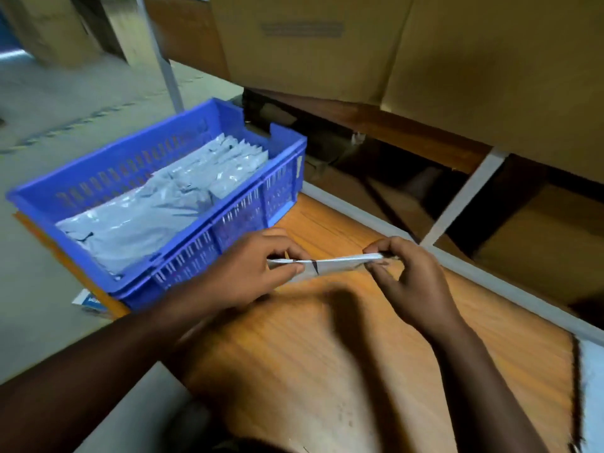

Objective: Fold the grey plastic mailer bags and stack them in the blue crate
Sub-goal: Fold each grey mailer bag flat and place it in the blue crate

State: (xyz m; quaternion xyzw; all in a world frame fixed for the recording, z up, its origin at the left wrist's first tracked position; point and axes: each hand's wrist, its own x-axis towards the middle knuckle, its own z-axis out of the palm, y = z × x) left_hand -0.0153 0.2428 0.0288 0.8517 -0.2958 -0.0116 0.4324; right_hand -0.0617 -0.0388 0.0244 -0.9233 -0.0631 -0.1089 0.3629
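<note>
While both hands pinch the folded mailer bag (330, 263) at centre frame, just above the wooden worktop (343, 354), the fold wants flattening before it goes anywhere. Left hand (255, 273) has its grip on the left end, right hand (405, 276) on the right end. I would keep the edges level, press the crease, then lay the bag on the stack (157, 210) inside the blue crate (228, 223), left of centre.

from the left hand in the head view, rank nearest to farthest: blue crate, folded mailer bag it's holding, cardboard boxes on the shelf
1. Folded mailer bag: pinched in the left hand, stretched across to the right hand.
2. Blue crate: just left of the hand, on the wooden table.
3. Cardboard boxes: farthest, up on the shelf.
</note>
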